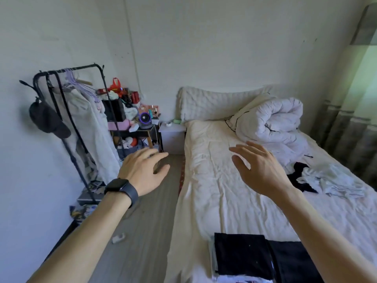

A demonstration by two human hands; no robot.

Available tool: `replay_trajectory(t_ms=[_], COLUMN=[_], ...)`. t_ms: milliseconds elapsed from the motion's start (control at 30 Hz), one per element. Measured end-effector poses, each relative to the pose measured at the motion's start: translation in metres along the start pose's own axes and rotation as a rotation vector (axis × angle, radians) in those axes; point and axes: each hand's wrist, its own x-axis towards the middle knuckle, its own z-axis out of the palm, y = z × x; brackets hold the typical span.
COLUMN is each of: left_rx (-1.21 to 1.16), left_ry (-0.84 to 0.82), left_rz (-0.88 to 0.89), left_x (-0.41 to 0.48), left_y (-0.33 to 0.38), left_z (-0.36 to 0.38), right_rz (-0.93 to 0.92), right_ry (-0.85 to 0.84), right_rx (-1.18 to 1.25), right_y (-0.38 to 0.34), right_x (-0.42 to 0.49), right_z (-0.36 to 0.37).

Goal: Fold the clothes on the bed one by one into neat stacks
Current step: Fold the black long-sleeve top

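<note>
Black clothes rack [70, 123] stands against white wall [224, 48]

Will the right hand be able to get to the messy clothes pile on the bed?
Probably yes: the right hand is empty, and only bare sheet shows between it and the crumpled clothes.

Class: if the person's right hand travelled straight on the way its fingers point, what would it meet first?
Probably the white pillow against the far wall. The right hand, open, points across the sheet. If it angles downward, the sheet comes first. Depth is unclear.
</note>
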Motion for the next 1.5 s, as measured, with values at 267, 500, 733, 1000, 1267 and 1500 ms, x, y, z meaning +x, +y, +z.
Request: replay_trajectory(t_ms=[267, 500, 733, 1000, 1267, 1500], left_rx=[0.012, -0.050, -0.029, -0.052, -0.118, -0.239], left_ry=[-0.055, -0.095, -0.124, -0.112, -0.167, -0.138], left_rz=[-0.023, 0.064, 0.165, 0.249, 0.444, 0.635], left_x=[0.001, 0.076, 0.208, 0.385, 0.555, 0.715], left_y=[-0.164, -0.227, -0.282, -0.310, -0.297, -0.269], left_z=[-0.011, 0.035, 0.087, 0.128, 0.201, 0.250], right_rz=[0.072, 0.139, 0.190, 0.289, 0.384, 0.554], right_ry=[-0.060, -0.109, -0.062, -0.018, 0.074, 0.189], right_rx=[0.081, 0.053, 0.032, -0.001, -0.144, -0.299], right_y=[-0.117, -0.153, -0.137, -0.093, -0.027, 0.024], right_x=[0.022, 0.080, 0.189, 0.323, 0.423, 0.514], right_z=[0.114, 0.190, 0.270, 0.316, 0.353, 0.366])
